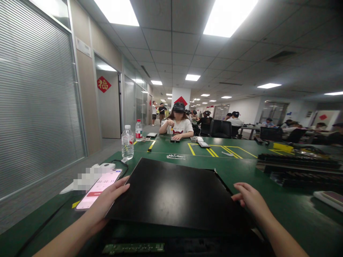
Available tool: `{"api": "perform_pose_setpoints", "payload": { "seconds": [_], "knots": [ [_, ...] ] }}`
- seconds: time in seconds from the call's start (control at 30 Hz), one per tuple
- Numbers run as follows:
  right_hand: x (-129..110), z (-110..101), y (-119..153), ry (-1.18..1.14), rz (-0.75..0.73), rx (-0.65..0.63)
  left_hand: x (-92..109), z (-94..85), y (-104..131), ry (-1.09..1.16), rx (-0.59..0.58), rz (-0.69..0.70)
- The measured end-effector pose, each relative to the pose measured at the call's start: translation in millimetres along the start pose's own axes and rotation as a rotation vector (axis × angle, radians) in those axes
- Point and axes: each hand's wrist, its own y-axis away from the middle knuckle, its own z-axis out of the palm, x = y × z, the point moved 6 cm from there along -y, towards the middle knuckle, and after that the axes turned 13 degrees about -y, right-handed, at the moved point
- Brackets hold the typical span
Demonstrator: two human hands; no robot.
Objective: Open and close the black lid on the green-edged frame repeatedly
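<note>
Black panel: the black panel [171,192] lies in front of the person, between the two hands, tilted over a dark casing [225,182] whose rim shows along the right side.
Panel fit: not squared with the casing; a strip of green circuit board [134,247] shows past the near edge. The work looks midway: the panel is in hand but not settled. Whether it is coming off or going on, I cannot tell.
Left hand: the left hand [114,194] pinches the panel's left edge, thumb on top, fingers mostly hidden.
Right hand: the right hand [250,200] is half-curled at the right edge; contact is unclear.
Green tabletop: beside the left hand on the green table [289,210] lies a lit phone [100,189]; beyond stand a clear bottle [128,144] and a red-capped bottle [138,132]. Yellow tape [191,149] marks the far part; black strips [300,167] lie to the right.
Across the table: a co-worker [187,125] holds a slim tool [172,129] over a small dark device.
Office: blinds [40,89] at left, bright ceiling lights [118,10], more seated people behind.
</note>
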Motion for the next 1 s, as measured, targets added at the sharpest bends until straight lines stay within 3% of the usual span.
{"api": "perform_pose_setpoints", "payload": {
  "seconds": [0.77,1.0],
  "knots": [
    [-9,0,7,0.318,-0.072,0.057,-14,-3.9,-6,-0.083,-0.11,0.0],
    [-15,2,13,0.364,-0.092,0.069,-13,-3.9,-6,-0.096,-0.046,-0.004]
  ]
}}
